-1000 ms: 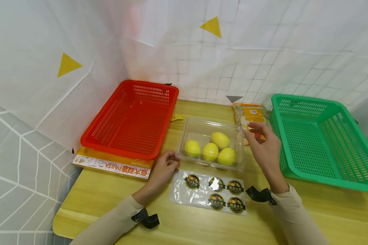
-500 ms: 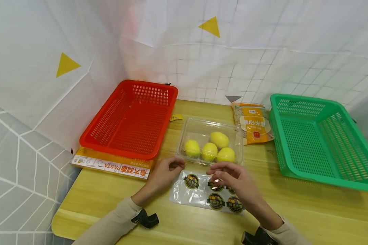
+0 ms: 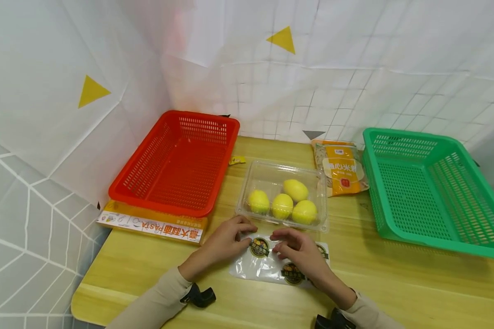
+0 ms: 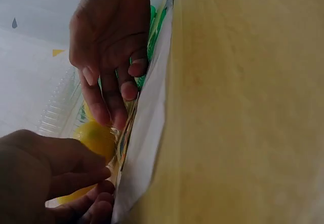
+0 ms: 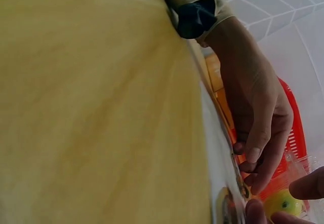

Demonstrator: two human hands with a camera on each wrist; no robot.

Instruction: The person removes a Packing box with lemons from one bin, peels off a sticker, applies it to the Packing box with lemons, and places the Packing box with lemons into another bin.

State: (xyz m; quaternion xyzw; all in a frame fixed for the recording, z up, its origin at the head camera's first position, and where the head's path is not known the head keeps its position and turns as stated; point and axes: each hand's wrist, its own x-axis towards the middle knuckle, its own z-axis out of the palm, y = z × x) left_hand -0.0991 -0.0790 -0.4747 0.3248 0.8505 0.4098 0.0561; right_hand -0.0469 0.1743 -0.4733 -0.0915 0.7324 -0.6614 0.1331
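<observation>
Both hands meet on the sticker sheet (image 3: pixel 271 267) just before the lemon box (image 3: pixel 283 195): left hand (image 3: pixel 226 241) and right hand (image 3: pixel 298 253) pinch a sticker (image 3: pixel 260 247).

Both hands, left hand (image 3: pixel 224 241) and right hand (image 3: pixel 300 252), lie low, fingertips nearly meeting.

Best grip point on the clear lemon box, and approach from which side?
Likely the clear lemon box by its two short ends, from above. It lies flat and closed, with its outer rim free on the left and right. The sticker sheet and both hands, left hand and right hand, crowd its near side.
</observation>
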